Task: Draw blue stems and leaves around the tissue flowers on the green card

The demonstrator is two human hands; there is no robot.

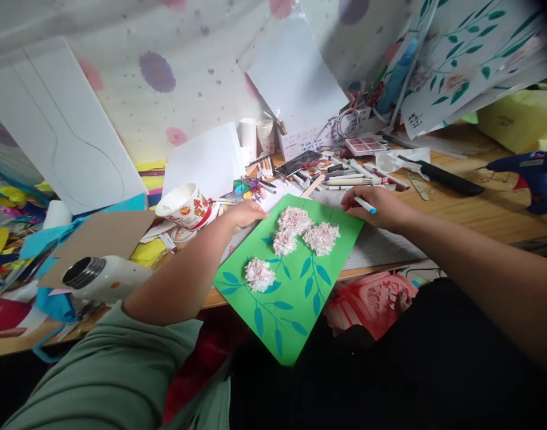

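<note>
A green card [295,286] painted with blue leaves lies over the table's front edge, with several pale pink paper flowers [320,237] stuck on it. My left hand [245,213] rests at the card's upper left corner, fingers curled; what it holds, if anything, is hidden. At the card's upper right corner my right hand [376,206] is closed on a white marker with a blue tip [365,206].
A tipped paper cup [184,206], a paint palette [244,189], loose pens [345,176], a phone [298,163] and a watercolour box [364,145] clutter the wooden table [492,206]. A blue glue gun [535,176] lies right, a white device [105,279] left, a red stool [372,301] below.
</note>
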